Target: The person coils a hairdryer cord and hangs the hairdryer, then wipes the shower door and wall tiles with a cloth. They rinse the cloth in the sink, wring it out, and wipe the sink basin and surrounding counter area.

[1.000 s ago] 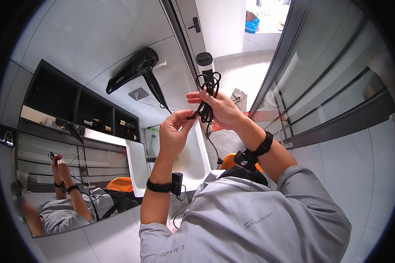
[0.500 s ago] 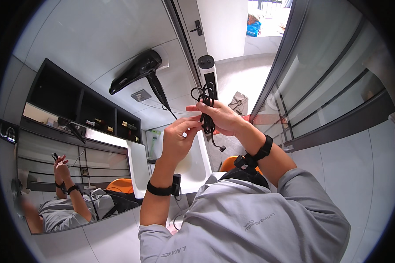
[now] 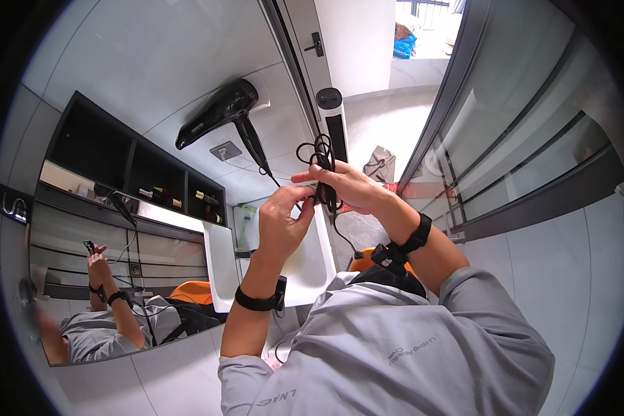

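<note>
A black power cord, looped into a long bundle, is in my right hand. The thumb lies over the loops while a finger points out to the left. Below it, my left hand is closed in a pinch at the bundle's lower left side. A strand of cord seems to be between those fingertips, though they partly hide it. One end with a small dark plug dangles under my right hand. On the wall to the left hangs a black hair dryer, its own cord running down behind my left hand.
Beneath my hands is a white washbasin. A mirror and a black open shelf line the left wall. A white tower-shaped appliance stands by the doorway, an orange seat near my front, and a glass partition at the right.
The cord's plug has swung slightly right and lower. Both hands keep nearly the same place, with the left fingertips shifted a little along the bundle.
</note>
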`<control>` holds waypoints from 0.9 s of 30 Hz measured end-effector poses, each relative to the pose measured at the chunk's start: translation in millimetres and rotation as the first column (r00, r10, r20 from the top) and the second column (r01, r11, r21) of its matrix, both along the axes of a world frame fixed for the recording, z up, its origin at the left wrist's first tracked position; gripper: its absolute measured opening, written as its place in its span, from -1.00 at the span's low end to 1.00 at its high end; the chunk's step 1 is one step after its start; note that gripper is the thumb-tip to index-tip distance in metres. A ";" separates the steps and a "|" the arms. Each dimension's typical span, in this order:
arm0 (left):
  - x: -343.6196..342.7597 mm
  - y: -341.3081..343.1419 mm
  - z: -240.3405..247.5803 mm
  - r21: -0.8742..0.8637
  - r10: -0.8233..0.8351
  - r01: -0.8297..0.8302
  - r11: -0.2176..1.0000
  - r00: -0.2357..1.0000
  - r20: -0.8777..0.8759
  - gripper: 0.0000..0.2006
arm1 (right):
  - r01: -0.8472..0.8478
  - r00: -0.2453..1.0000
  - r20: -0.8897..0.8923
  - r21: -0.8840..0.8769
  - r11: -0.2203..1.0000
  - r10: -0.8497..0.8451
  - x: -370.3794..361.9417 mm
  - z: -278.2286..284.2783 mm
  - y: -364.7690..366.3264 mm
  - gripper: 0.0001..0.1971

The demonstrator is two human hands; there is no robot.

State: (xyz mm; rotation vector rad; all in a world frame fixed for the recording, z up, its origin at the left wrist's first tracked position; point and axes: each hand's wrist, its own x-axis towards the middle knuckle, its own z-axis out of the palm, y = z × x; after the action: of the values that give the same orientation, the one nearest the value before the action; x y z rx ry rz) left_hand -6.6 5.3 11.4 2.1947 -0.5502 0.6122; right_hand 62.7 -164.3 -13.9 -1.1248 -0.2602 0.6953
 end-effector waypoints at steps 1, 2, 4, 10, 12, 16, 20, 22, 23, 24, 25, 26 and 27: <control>-1.0 -3.2 -1.6 0.000 0.001 -0.001 1.000 1.000 -0.002 -0.77 | 0.001 1.000 0.031 0.014 1.000 -0.002 -0.6 0.2 1.7 -0.56; -2.3 -7.7 -3.6 -0.020 -0.006 0.006 1.000 1.000 -0.004 -0.77 | 0.002 0.998 0.062 0.028 1.000 -0.004 -1.3 0.2 2.9 -0.56; -2.1 -9.9 -5.8 -0.040 -0.011 0.011 0.999 1.000 -0.005 -0.78 | -0.010 0.999 0.042 0.017 1.000 0.010 -1.6 0.9 4.2 -0.57; 6.7 -13.8 -7.0 0.012 -0.001 0.000 1.000 0.996 0.086 -0.78 | 0.025 0.997 0.079 0.004 1.000 -0.025 1.1 -8.4 9.7 -0.61; 7.9 -13.4 -0.9 -0.022 0.032 -0.032 0.999 0.999 0.002 -0.78 | 0.022 0.996 0.086 -0.002 1.000 -0.022 4.7 -7.1 10.8 -0.62; 16.5 -8.4 1.9 -0.067 0.057 -0.060 0.996 0.997 -0.051 -0.80 | -0.005 0.998 0.056 -0.008 1.000 0.005 8.4 11.6 10.3 -0.59; 18.7 -9.5 3.1 -0.130 0.052 -0.065 0.989 0.994 -0.097 -0.81 | -0.015 0.998 0.055 0.041 0.999 0.013 9.1 10.8 10.2 -0.57; 15.5 -9.3 5.6 -0.128 0.075 -0.092 0.987 0.988 -0.134 -0.81 | -0.042 0.998 0.052 -0.009 0.999 0.042 6.7 17.2 9.5 -0.56; 13.3 -9.3 6.6 -0.127 0.095 -0.117 0.985 0.981 -0.169 -0.81 | -0.043 0.998 0.054 -0.006 0.999 0.044 4.7 16.4 10.7 -0.56; 12.8 -9.0 5.0 -0.124 0.097 -0.118 0.985 0.982 -0.164 -0.81 | -0.047 0.996 0.072 0.022 0.999 0.045 2.7 15.0 12.7 -0.53; 12.5 -8.5 0.2 -0.127 0.133 -0.149 0.981 0.983 -0.129 -0.80 | -0.050 0.995 0.091 0.051 0.997 0.046 1.7 13.7 14.7 -0.51; 12.1 -6.9 -3.8 -0.130 0.169 -0.181 0.975 0.981 -0.094 -0.79 | -0.081 0.992 0.105 0.056 0.995 0.075 2.5 12.4 14.5 -0.55; 10.9 -5.1 -6.0 -0.026 0.248 -0.250 0.968 0.966 -0.069 -0.78 | -0.132 0.971 0.202 0.013 0.991 0.126 4.4 7.6 13.5 -0.59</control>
State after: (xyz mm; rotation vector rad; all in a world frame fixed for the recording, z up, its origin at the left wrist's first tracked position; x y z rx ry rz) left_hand 4.3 0.2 5.4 2.2600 -0.2289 0.6730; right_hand 67.1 -150.9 -6.3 -1.1611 -0.5165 0.6914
